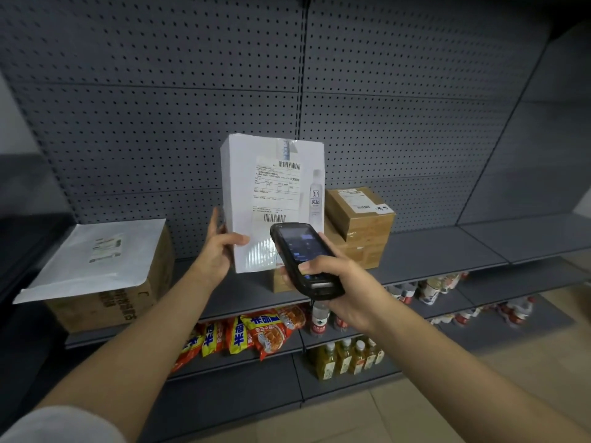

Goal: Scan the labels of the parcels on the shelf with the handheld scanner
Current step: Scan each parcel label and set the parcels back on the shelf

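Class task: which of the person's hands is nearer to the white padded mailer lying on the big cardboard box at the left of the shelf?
Left. The left hand grips the upright white parcel, right of the white mailer. The right hand, holding the scanner, is farther right.

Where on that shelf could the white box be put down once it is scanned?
Bare shelf runs right of the stacked brown parcels. A narrower gap lies between them and the big carton under the white mailer, beneath the held white box.

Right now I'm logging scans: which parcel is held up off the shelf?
The white box, gripped upright by the left hand; the brown cartons and flat white mailer rest on the shelf.
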